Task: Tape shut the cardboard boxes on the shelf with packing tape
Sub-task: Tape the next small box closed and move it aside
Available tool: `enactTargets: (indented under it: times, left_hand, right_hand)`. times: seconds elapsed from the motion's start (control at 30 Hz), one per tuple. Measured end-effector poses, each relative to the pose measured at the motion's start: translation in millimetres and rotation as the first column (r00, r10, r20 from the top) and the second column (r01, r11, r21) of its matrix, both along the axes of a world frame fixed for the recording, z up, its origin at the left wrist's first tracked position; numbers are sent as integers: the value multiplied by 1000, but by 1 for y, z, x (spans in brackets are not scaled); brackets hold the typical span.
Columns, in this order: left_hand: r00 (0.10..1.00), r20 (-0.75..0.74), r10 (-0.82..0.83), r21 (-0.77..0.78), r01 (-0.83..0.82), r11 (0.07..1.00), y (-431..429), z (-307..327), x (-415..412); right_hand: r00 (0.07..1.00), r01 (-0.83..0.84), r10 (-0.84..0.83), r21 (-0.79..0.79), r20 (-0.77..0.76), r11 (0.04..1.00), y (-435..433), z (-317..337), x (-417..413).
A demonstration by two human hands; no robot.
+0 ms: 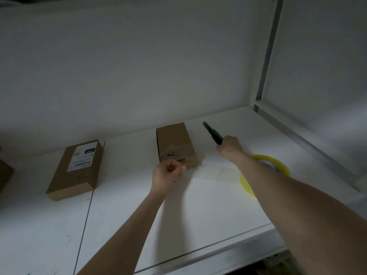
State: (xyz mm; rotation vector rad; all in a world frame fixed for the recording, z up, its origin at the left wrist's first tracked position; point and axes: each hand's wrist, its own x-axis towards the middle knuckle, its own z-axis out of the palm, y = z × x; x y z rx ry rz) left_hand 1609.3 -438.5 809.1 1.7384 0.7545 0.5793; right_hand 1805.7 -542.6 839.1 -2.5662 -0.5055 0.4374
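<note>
A small cardboard box [175,143] lies flat on a white shelf [198,211], straight ahead of the person's left hand [167,172] and just left of the right hand [230,146]. The left hand, fingers curled in, pinches a strip of clear tape [216,171] at the box's near end and covers part of that lower edge. The strip stretches, blurred and translucent, from the box to below the right wrist, toward a roll of yellowish packing tape [278,165] lying beyond the right forearm. That forearm crosses the roll and hides its middle. The right hand grips a dark cutter with a green handle [213,133], its tip pointing up and away over the shelf, clear of the box.

Well to the left of the left hand lies a labelled cardboard box [75,171], flat, with a white sticker on top and apart from the first. Farther left, at the frame's edge, the corner of a third box [5,173] shows. A white back wall [139,76] rises behind the boxes, and a grey-edged upright [268,56] stands beyond the right hand.

In all: three boxes, one tape roll, one cutter, two bare hands.
</note>
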Motion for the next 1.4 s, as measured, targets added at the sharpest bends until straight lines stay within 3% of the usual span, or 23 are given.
enactTargets:
  times: [0.07, 0.17, 0.3, 0.53, 0.8, 1.0, 1.4]
  left_hand:
    - [999, -12, -31, 6, 31, 999, 2, 0, -1]
    - [998, -18, -64, -19, 63, 998, 4, 0, -1]
    - [996, -18, -83, -35, 82, 996, 5, -3, -4]
    - [997, -61, -51, 8, 52, 999, 4, -17, -8]
    - [995, -75, -66, 25, 68, 997, 0, -16, -14]
    - [993, -86, -76, 36, 79, 996, -2, -12, -16]
    - [995, -25, -100, 48, 101, 994, -8, -6, -19]
  right_hand:
    - [995, 89, -74, 223, -72, 971, -4, 7, -4]
    - [976, 209, -147, 521, -158, 827, -16, 18, -19]
    - [970, 243, -186, 609, -156, 755, -38, 29, -54]
    - [968, 232, -252, 419, -7, 878, -81, -5, -115]
    - [970, 168, -185, 113, 158, 979, -121, -15, -165]
    - [952, 140, -101, -120, 288, 983, -124, -14, -179]
    - [949, 80, 1, -243, 316, 967, -116, -18, -176]
